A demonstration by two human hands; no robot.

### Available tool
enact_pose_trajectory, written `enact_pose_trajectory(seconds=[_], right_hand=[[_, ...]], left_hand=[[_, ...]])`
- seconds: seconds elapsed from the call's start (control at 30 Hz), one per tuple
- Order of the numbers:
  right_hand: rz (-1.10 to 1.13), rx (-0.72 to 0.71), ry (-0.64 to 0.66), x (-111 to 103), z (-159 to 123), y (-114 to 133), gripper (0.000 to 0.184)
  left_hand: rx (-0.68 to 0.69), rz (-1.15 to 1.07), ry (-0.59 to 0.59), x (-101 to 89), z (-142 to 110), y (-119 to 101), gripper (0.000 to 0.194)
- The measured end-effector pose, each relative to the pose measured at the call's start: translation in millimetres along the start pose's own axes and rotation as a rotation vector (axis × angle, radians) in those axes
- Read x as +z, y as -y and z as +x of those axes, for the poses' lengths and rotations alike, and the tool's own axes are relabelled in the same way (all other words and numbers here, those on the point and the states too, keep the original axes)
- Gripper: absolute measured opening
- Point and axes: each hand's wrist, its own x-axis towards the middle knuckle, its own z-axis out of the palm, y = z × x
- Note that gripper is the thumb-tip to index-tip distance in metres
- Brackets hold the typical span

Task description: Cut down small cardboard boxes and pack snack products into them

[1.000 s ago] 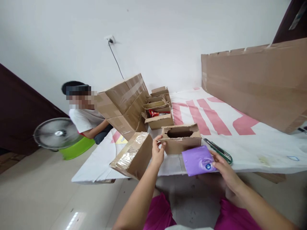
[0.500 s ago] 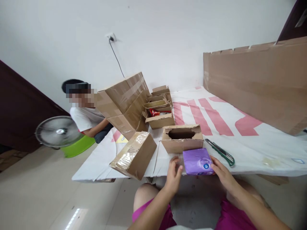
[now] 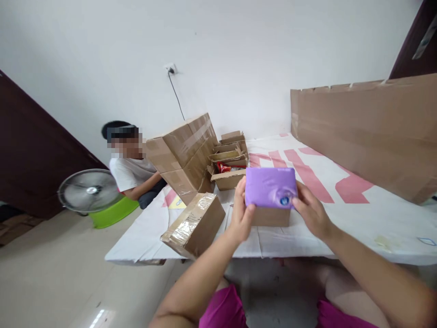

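Note:
A purple plastic-wrapped packet [image 3: 268,187], with a round blue mark near its lower right corner, is held up between both hands. My left hand [image 3: 241,212] grips its left end, thumb in front. My right hand [image 3: 312,209] holds the right end, its thumb close to the blue mark. Directly behind and below the packet stands a small cardboard box [image 3: 271,217]; its top opening is hidden by the packet. To the left of my left hand, a taped cardboard box [image 3: 208,225] lies at the table's near edge.
Stacked cardboard boxes [image 3: 184,152] stand at the table's left side. Beside them is a row of open boxes [image 3: 230,181], one holding red items. A large cardboard sheet [image 3: 365,136] stands at right on the white cloth [image 3: 341,237]. A person [image 3: 131,173] sits left, near a fan [image 3: 90,191].
My left hand let go of the small open box and took the packet's left end. The packet has risen from the table edge and moved left, in front of the box.

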Motion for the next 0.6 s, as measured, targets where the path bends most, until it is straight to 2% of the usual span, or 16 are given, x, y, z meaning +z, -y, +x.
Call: enact_pose_trajectory(seconds=[0.07,0.13,0.2,0.27,0.37,0.47,0.53,0.6], right_hand=[[0.013,0.03,-0.021,3,37,-6,0.057],[0.013,0.106,-0.032,4,60,-15,0.064],[0.018,0.141,-0.029,5,68,-21,0.067],[0.036,0.123,-0.024,5,63,-18,0.066],[0.02,0.066,-0.083,4,39,-1,0.064],[-0.074,-0.03,-0.195,0,0,12,0.069],[-0.153,-0.069,-0.208,-5,-32,7,0.076],[-0.223,-0.065,-0.159,-10,-67,-11,0.08]], left_hand=[[-0.088,-0.068,-0.028,0.1,33,12,0.061],[-0.191,-0.131,-0.04,0.8,53,25,0.07],[-0.228,-0.162,-0.031,0.6,62,30,0.076],[-0.199,-0.163,0.005,-0.7,61,25,0.076],[-0.11,-0.138,0.08,-3.4,45,0,0.071],[0.03,-0.037,0.112,-6.1,12,-25,0.063],[0.142,0.079,0.148,-7.7,-20,-31,0.064],[0.245,0.154,0.199,-8.0,-57,-24,0.074]])
